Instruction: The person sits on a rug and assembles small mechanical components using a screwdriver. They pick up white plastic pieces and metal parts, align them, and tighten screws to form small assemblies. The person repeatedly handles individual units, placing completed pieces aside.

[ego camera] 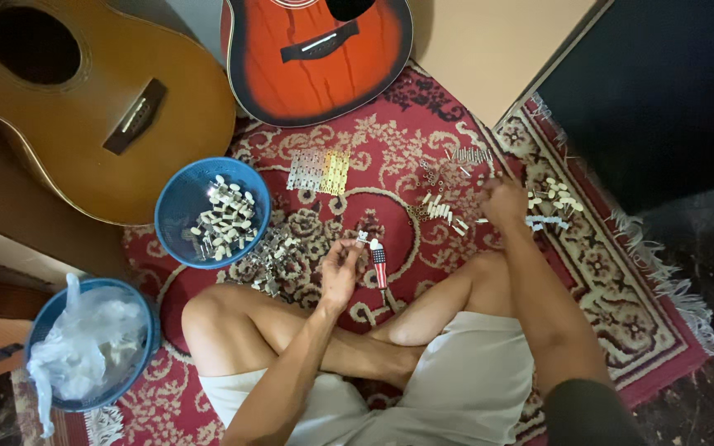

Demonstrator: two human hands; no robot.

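Observation:
I sit cross-legged on a red patterned rug point(390, 140). My left hand point(340, 266) is raised over my knee and pinches a small metal tuning peg point(362, 238) between its fingertips. My right hand point(503, 201) reaches forward to the rug, fingers closed among small white and metal parts point(444, 208); what it grips is too small to tell. A screwdriver with a striped red, white and blue handle point(380, 266) lies on the rug just right of my left hand. A heap of metal tuner pieces point(273, 252) lies left of that hand.
A blue bowl point(179, 198) holds several white-knobbed tuners. A second blue bowl point(138, 363) at lower left holds crumpled clear plastic. A tan acoustic guitar point(68, 99) and a red sunburst guitar point(316, 58) lie at the back. A dark panel point(663, 91) stands at right.

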